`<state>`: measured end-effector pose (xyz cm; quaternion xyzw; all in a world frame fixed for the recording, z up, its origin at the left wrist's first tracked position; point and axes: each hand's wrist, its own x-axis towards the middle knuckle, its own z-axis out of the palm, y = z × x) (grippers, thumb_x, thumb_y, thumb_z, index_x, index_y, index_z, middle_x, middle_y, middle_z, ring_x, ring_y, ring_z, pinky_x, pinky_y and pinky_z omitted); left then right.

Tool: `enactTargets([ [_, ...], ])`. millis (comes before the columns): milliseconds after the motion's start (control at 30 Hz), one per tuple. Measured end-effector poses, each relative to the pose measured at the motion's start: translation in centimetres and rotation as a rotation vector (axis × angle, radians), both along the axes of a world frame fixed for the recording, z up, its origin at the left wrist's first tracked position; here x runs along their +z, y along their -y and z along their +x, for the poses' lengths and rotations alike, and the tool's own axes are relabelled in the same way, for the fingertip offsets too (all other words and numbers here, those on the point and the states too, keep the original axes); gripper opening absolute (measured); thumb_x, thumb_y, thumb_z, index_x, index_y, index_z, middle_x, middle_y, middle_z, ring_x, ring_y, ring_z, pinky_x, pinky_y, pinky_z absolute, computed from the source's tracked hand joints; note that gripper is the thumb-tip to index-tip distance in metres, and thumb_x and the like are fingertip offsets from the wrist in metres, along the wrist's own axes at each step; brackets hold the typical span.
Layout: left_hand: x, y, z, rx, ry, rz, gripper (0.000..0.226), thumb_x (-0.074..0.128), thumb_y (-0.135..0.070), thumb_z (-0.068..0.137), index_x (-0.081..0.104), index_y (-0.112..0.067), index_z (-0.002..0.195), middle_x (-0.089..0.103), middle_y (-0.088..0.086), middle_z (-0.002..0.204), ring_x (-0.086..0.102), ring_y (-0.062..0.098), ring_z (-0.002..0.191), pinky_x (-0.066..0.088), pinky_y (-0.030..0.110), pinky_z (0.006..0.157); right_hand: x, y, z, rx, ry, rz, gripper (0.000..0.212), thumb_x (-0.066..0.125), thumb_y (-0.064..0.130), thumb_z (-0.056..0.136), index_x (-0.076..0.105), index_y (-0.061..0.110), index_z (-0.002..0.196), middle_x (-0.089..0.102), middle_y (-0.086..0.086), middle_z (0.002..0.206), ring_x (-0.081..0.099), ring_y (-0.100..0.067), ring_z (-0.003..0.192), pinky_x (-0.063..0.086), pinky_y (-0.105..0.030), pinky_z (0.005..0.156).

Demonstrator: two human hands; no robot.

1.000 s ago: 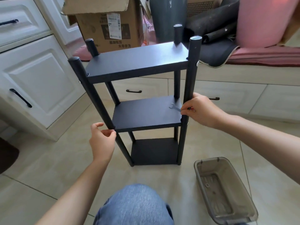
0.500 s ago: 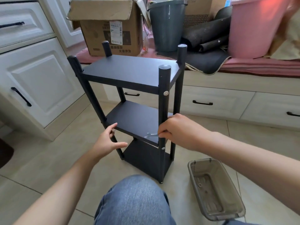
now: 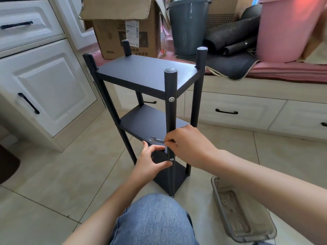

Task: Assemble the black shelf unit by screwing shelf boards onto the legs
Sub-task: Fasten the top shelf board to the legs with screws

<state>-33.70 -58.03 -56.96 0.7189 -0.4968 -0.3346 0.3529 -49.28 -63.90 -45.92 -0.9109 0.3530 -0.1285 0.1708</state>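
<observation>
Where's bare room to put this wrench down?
The top shelf between the four legs is bare. So is the floor tile between the white cabinet and the shelf unit. The window seat behind is crowded.

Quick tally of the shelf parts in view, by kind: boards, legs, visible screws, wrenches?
Boards: 3, top, middle, bottom
Legs: 4
Screws: 2
Wrench: 1
Total: 10

cardboard box, white shipping label and printed characters, too blurred to read
</observation>
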Motion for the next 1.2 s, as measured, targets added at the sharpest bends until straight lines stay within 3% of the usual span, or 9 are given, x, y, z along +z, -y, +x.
enactTargets([
  [233, -0.6, 1.4, 0.8, 0.039, -0.007, -0.069, 0.050, 0.084, -0.057, 0.064, 0.061, -0.047, 0.107, 0.042, 0.003, 0.151, 0.047, 0.015, 0.135, 0.044, 0.043, 0.112, -1.2, 0.0, -0.2, 0.016, 0.146, 0.067, 0.023, 0.051, 0.024, 0.098, 0.071, 0.017, 0.089, 0.069, 0.002, 0.086, 0.061, -0.019, 0.077, 0.053, -0.039, 0.073],
  [333, -0.7, 1.6, 0.9, 0.039, -0.018, -0.103, 0.058, 0.089, -0.036, 0.073, 0.056, -0.034, 0.120, 0.042, -0.010, 0.141, 0.055, 0.007, 0.114, 0.047, 0.022, 0.099, -2.5, 0.7, -1.6, 0.034, 0.231, 0.122, 0.015, 0.056, 0.019, 0.097, 0.070, 0.016, 0.094, 0.069, 0.004, 0.100, 0.064, -0.015, 0.082, 0.054, -0.035, 0.077],
  [467, -1.1, 1.3, 0.4, 0.157, -0.160, -0.131, 0.092, 0.092, -0.021, 0.071, 0.035, -0.034, 0.142, 0.041, -0.021, 0.141, 0.063, 0.000, 0.103, 0.047, 0.006, 0.078, -5.3, 2.4, -4.1, -0.023, 0.182, 0.142, 0.013, 0.054, 0.017, 0.097, 0.061, 0.017, 0.086, 0.067, 0.003, 0.076, 0.060, -0.019, 0.067, 0.053, -0.041, 0.067],
  [533, -1.6, 1.3, 0.0, 0.232, -0.295, -0.125, 0.100, 0.091, -0.017, 0.071, 0.026, -0.032, 0.146, 0.039, -0.021, 0.139, 0.065, -0.002, 0.099, 0.048, 0.013, 0.081, -6.7, 2.8, -4.7, -0.035, 0.112, 0.171, 0.016, 0.051, 0.016, 0.098, 0.058, 0.019, 0.084, 0.066, 0.003, 0.070, 0.057, -0.020, 0.058, 0.053, -0.039, 0.061],
  [600, -2.1, 1.3, -0.4, 0.290, -0.427, -0.080, 0.097, 0.091, -0.019, 0.072, 0.025, -0.028, 0.143, 0.055, -0.015, 0.132, 0.065, 0.000, 0.100, 0.047, 0.025, 0.092, -7.9, 3.5, -5.2, -0.052, 0.029, 0.146, 0.017, 0.050, 0.016, 0.098, 0.061, 0.015, 0.085, 0.066, -0.001, 0.069, 0.056, -0.023, 0.057, 0.052, -0.038, 0.058],
  [700, -2.8, 1.4, -0.5, 0.305, -0.574, 0.020, 0.080, 0.092, -0.028, 0.067, 0.050, -0.015, 0.133, 0.075, -0.005, 0.111, 0.069, 0.015, 0.108, 0.047, 0.042, 0.108, -9.5, 4.8, -5.5, -0.046, -0.177, 0.126, 0.020, 0.047, 0.017, 0.097, 0.064, 0.014, 0.085, 0.066, -0.004, 0.074, 0.061, -0.024, 0.066, 0.054, -0.037, 0.064],
  [767, -3.0, 1.4, -0.5, 0.262, -0.596, 0.021, 0.053, 0.089, -0.023, 0.071, 0.066, -0.015, 0.118, 0.078, -0.004, 0.106, 0.072, 0.018, 0.107, 0.048, 0.045, 0.109, -10.6, 5.4, -5.4, -0.049, -0.265, 0.142, 0.021, 0.046, 0.016, 0.094, 0.065, 0.015, 0.083, 0.067, -0.004, 0.076, 0.063, -0.024, 0.071, 0.056, -0.041, 0.067],
  [833, -3.1, 1.6, -0.5, 0.245, -0.628, 0.002, 0.053, 0.089, -0.026, 0.067, 0.069, -0.015, 0.115, 0.078, -0.003, 0.108, 0.071, 0.019, 0.109, 0.048, 0.046, 0.110, -11.3, 5.7, -4.8, -0.069, -0.281, 0.154, 0.022, 0.046, 0.015, 0.093, 0.066, 0.013, 0.083, 0.068, -0.005, 0.077, 0.064, -0.025, 0.073, 0.057, -0.042, 0.068],
  [1200, -4.0, 1.8, -0.4, 0.239, -0.663, -0.060, 0.081, 0.095, -0.038, 0.053, 0.065, -0.014, 0.124, 0.075, 0.003, 0.118, 0.069, 0.025, 0.115, 0.048, 0.049, 0.109, -13.7, 3.9, -1.5, 0.004, 0.240, 0.098, 0.015, 0.058, 0.004, 0.095, 0.068, 0.010, 0.086, 0.064, 0.006, 0.072, 0.060, -0.010, 0.063, 0.050, -0.022, 0.061],
])
